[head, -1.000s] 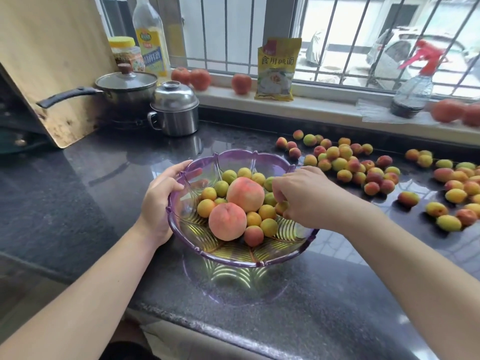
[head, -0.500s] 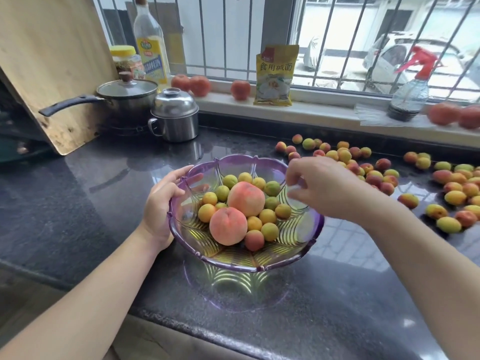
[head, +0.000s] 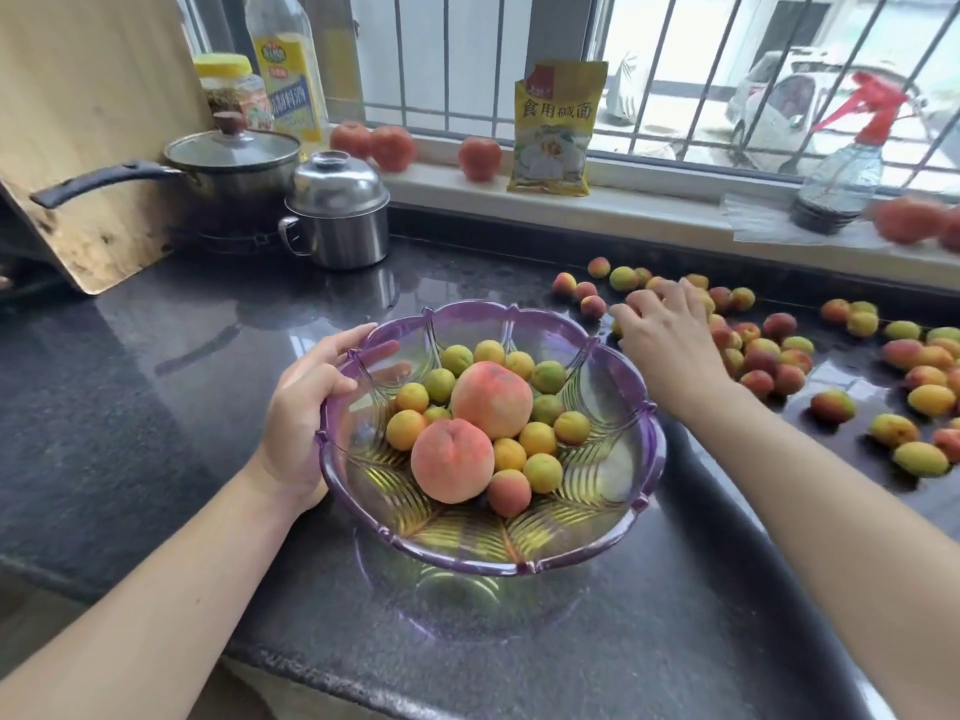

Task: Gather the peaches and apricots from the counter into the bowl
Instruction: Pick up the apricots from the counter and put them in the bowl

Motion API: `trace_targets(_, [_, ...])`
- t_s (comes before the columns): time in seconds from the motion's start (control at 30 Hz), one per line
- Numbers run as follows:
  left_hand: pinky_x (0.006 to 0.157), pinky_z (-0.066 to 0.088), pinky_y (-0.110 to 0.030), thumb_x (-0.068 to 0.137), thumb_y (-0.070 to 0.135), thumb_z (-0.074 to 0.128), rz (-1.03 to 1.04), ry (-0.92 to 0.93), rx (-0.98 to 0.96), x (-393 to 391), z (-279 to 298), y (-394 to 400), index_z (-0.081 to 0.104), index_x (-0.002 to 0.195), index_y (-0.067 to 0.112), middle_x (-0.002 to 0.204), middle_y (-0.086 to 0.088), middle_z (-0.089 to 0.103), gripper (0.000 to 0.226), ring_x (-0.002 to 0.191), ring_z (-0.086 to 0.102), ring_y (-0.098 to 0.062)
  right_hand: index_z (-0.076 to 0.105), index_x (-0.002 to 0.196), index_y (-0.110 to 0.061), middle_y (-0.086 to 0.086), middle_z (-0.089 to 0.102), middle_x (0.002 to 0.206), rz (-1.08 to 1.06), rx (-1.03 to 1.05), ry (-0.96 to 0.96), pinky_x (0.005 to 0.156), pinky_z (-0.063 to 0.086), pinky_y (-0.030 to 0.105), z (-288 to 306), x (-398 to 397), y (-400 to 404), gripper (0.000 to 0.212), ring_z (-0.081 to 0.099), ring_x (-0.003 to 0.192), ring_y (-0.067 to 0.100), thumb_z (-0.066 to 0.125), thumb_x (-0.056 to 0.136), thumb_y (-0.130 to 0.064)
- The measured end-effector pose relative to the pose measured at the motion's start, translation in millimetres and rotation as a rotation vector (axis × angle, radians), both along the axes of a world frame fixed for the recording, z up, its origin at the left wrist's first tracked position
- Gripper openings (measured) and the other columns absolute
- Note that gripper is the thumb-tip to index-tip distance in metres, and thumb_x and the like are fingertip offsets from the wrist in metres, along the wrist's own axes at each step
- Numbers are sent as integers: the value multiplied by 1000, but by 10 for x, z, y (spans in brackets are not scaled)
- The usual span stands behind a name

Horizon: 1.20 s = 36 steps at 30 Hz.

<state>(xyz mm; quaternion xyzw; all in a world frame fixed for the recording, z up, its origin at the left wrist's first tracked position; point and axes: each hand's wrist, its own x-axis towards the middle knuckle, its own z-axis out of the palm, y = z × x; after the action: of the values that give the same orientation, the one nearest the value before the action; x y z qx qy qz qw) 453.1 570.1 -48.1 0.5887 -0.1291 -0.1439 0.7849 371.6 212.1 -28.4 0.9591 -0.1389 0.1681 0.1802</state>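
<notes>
A: Left hand (head: 311,407)?
B: Grips bowl (head: 631,459) rim; two peaches (head: 492,400) and apricots inside.
A: Right hand (head: 662,337)?
B: Fingers spread, resting on loose apricots (head: 769,363) across the table (head: 156,407).

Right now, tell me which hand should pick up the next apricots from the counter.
The right hand. It already reaches over the nearest cluster of loose apricots beside the bowl, fingers spread on them. The left hand holds the bowl's far rim, steadying it, away from the fruit.
</notes>
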Motion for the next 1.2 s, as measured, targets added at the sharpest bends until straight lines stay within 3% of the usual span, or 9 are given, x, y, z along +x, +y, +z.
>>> trace_targets(0.1, [113,48,-64,81,15,48,4,-4,0,-9,16,-6,62,139,5,137,-20,69,61,127,67,-41,65,121,-16,15,65,119,-37,20,4,118,19,57,-61,128,15,28,49,123,40,64,93,-14])
trace_targets(0.23, [104,57,-56,77,12,47,2,10,-33,-46,57,-24,61,139,2,136,-23,69,64,125,69,-42,70,106,-13,13,70,104,42,179,-237,93,37,51,-141,46,34,21,55,102,38,73,85,-7])
trace_targets(0.33, [94,63,-46,77,12,47,4,6,-29,-61,82,-33,62,138,3,134,-21,71,63,122,70,-40,67,117,-9,15,68,116,121,458,-424,93,40,48,62,-64,116,23,58,106,39,66,94,-11])
trace_targets(0.43, [99,60,-50,78,12,47,8,16,-40,-81,89,-34,61,139,3,136,-22,70,64,124,69,-40,64,124,-17,6,68,116,172,814,-481,87,47,36,502,-202,214,25,62,102,25,61,99,-18])
trace_targets(0.57, [101,58,-53,79,13,47,13,29,-43,-97,99,-41,59,142,2,137,-22,69,65,125,69,-41,69,111,-30,1,76,101,135,1354,-310,79,58,51,990,-438,437,18,69,87,25,67,93,-33])
trace_targets(0.63, [103,56,-55,79,13,47,16,40,-51,-104,104,-42,58,143,2,138,-22,69,66,126,68,-42,71,109,-25,6,77,97,193,1538,-203,79,55,47,1123,-527,522,19,70,85,26,72,90,-29])
trace_targets(0.8, [108,52,-60,79,12,46,21,63,-68,-97,102,-41,58,144,1,140,-24,67,66,127,67,-43,69,109,-17,-1,66,78,210,1275,90,39,36,7,1253,-650,737,22,55,44,-5,74,89,-10])
trace_targets(1.0, [107,53,-58,80,13,46,17,64,-74,-92,92,-37,59,143,2,140,-23,67,65,127,67,-43,61,113,-46,-12,70,81,246,917,240,67,53,28,1218,-588,825,20,65,68,-1,64,93,-47])
trace_targets(1.2, [107,53,-59,80,13,47,9,82,-76,-83,90,-35,58,144,3,140,-22,67,65,128,67,-42,68,103,-37,-18,66,87,217,637,285,76,47,32,1183,-585,731,21,58,83,2,73,86,-49])
